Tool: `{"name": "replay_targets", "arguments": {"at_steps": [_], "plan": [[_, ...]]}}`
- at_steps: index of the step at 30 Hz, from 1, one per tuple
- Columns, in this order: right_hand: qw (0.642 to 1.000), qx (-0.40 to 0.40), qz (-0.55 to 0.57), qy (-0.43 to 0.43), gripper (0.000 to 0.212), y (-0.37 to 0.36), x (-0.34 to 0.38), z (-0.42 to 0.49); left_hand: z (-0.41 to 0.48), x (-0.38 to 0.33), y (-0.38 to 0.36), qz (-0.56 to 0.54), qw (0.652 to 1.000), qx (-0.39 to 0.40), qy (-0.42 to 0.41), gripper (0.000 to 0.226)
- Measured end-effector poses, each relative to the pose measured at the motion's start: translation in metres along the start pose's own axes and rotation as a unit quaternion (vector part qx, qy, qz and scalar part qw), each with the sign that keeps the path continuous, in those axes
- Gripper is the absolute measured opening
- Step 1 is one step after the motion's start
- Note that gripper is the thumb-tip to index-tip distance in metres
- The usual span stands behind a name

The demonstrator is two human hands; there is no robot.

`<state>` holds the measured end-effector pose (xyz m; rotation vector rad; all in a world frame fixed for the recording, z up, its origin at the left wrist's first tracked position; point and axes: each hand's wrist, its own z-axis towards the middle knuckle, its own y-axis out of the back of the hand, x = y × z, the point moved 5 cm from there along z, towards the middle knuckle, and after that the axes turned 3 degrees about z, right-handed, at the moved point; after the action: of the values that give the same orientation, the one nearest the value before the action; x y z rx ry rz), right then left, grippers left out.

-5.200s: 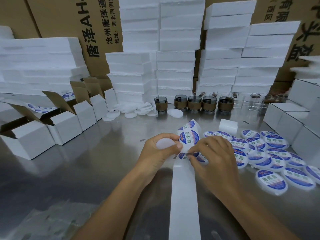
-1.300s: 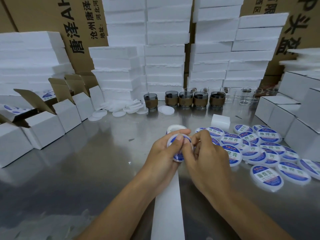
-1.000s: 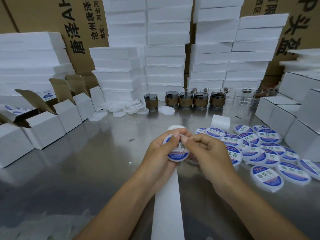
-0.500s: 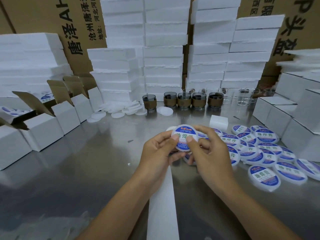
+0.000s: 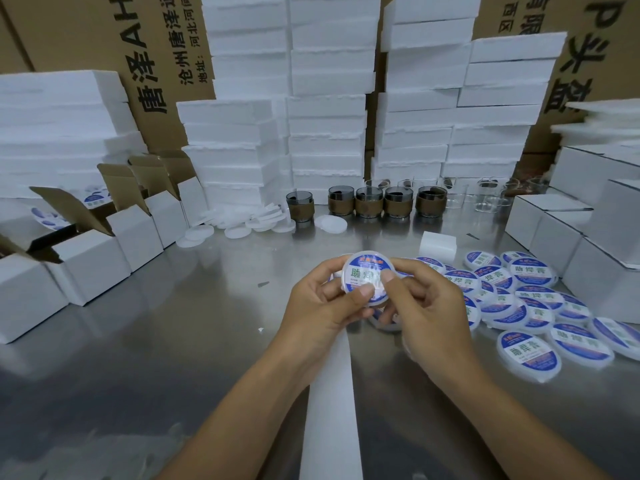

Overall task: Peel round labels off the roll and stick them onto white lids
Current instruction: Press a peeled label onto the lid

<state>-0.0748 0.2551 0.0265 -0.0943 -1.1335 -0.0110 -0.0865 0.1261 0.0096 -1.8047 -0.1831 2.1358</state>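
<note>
Now the lid [image 5: 380, 301] is lifted higher, gripped between left hand [image 5: 320, 311] and right hand [image 5: 431, 315] — its label [image 5: 366, 273] fully on, thumbs smoothing.

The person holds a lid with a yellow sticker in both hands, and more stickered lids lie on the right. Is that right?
No. The head view shows the sticker on the held lid is blue and white, not yellow. The left hand and right hand do both hold it, and more stickered lids lie on the right.
</note>
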Motion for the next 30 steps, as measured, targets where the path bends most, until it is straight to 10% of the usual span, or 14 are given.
{"name": "replay_targets", "arguments": {"at_steps": [30], "plan": [[0.996,0.093,0.006,-0.003,0.036,-0.0016,-0.0014,0.0045,-0.0065,-0.0017,-0.0003,0.075,0.995,0.053,0.048,0.043]]}}
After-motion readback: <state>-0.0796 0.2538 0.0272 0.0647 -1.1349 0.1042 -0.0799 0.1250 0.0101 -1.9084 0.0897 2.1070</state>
